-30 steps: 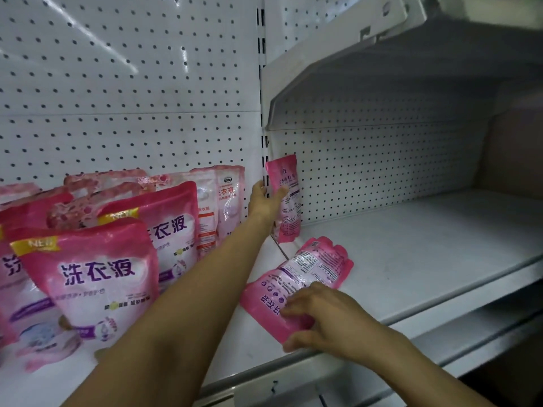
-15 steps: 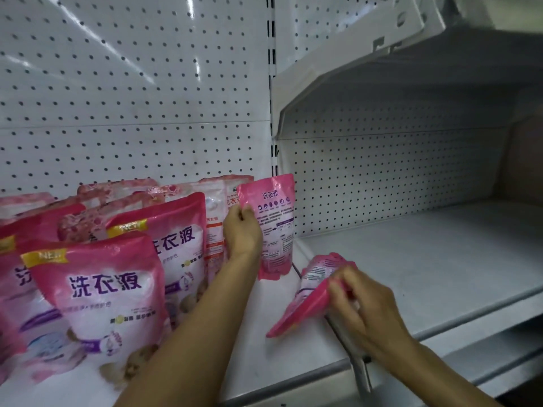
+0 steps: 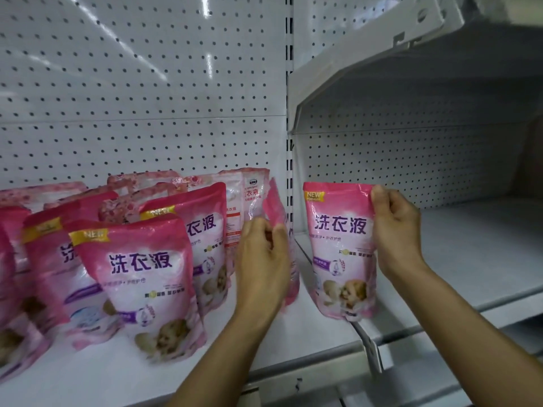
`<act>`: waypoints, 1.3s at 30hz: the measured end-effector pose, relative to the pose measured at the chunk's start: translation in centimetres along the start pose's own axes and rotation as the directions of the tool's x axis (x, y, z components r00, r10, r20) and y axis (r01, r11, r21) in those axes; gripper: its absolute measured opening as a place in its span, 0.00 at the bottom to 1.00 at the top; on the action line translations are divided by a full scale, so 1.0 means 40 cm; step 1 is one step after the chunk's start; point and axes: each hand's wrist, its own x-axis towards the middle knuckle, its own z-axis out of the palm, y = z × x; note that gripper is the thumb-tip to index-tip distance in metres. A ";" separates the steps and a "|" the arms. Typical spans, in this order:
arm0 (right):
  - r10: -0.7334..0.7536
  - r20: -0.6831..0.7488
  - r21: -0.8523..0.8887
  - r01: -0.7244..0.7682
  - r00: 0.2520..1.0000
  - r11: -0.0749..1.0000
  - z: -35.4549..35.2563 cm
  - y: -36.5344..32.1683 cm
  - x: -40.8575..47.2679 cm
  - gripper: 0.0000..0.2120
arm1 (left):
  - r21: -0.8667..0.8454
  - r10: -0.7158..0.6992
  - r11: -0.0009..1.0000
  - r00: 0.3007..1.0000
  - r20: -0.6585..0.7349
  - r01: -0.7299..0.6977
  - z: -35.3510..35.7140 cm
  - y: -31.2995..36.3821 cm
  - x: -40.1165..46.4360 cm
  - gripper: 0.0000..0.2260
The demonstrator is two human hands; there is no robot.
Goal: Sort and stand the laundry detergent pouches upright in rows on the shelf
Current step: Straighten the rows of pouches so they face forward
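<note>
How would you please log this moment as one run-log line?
left hand: holds edge-on pouch | right hand: holds front-facing pouch upright | shelf: rows at left

pouches (image 3: 340,251): "洗衣液", "new" corner banner.

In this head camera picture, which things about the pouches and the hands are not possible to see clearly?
- Pouch in the left hand: turned edge-on and motion-blurred behind the hand, so its print is unreadable.
- Left fingertips: hidden behind the hand's own back.
- Pouch in the right hand: small print under the large characters is too small to read.
- Back-row pouches: covered by the front ones.
- Leftmost pouches: cut off by the picture's edge.
</note>
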 end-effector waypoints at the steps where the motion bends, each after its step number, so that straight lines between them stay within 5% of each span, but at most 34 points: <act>1: -0.022 0.018 -0.010 0.022 1.000 1.000 -0.005 -0.001 -0.007 0.13 | 0.007 0.049 0.999 0.998 0.027 -0.049 -0.003 0.012 -0.010 0.11; 5: -0.020 0.109 0.046 0.015 0.994 0.999 -0.035 0.011 -0.055 0.04 | -0.055 0.173 0.984 0.980 0.096 -0.169 -0.017 -0.021 -0.009 0.05; 8: 0.052 0.134 0.080 -0.063 0.990 0.995 -0.050 0.032 -0.076 0.09 | -0.201 -0.095 0.971 0.982 0.162 0.127 -0.017 -0.079 0.006 0.20; 11: 0.135 0.149 0.131 -0.154 0.980 0.979 -0.048 0.023 -0.067 0.08 | -0.310 -0.267 0.863 0.881 0.391 0.399 -0.011 -0.097 0.034 0.43; 14: 0.219 0.151 0.188 -0.246 0.964 0.951 -0.040 0.011 -0.051 0.12 | -0.383 -0.212 0.807 0.826 0.522 0.449 -0.009 -0.093 0.063 0.38; 17: 0.276 0.170 0.248 -0.312 0.946 0.917 -0.047 0.013 -0.054 0.11 | -0.327 -0.273 0.836 0.851 0.449 0.441 -0.004 -0.094 0.071 0.32; 20: 0.269 0.216 0.251 -0.320 0.939 0.913 -0.068 0.030 -0.068 0.11 | -0.230 -0.364 0.881 0.903 0.229 0.414 -0.006 -0.085 0.055 0.44; 26: 0.162 0.238 0.223 -0.216 0.958 0.951 -0.069 0.003 -0.037 0.10 | -0.516 -0.283 0.794 0.946 0.157 0.323 -0.030 -0.030 0.082 0.16; 32: 0.345 0.179 0.358 -0.388 0.921 0.850 -0.044 -0.006 0.016 0.09 | -0.574 -0.430 0.746 0.903 -0.024 0.340 -0.021 -0.051 0.133 0.20; 35: 0.335 0.248 0.287 -0.399 0.909 0.871 -0.070 0.019 -0.028 0.13 | -0.583 -0.404 0.723 0.911 0.079 0.371 -0.037 -0.054 0.108 0.22; 37: 0.322 0.323 0.109 -0.373 0.890 0.922 -0.089 0.044 -0.087 0.17 | -0.509 -0.357 0.751 0.907 0.223 0.420 -0.050 -0.065 0.065 0.32; 39: 0.325 0.376 -0.043 -0.334 0.868 0.941 -0.100 0.073 -0.144 0.22 | -0.442 -0.290 0.783 0.885 0.364 0.438 -0.064 -0.092 0.004 0.30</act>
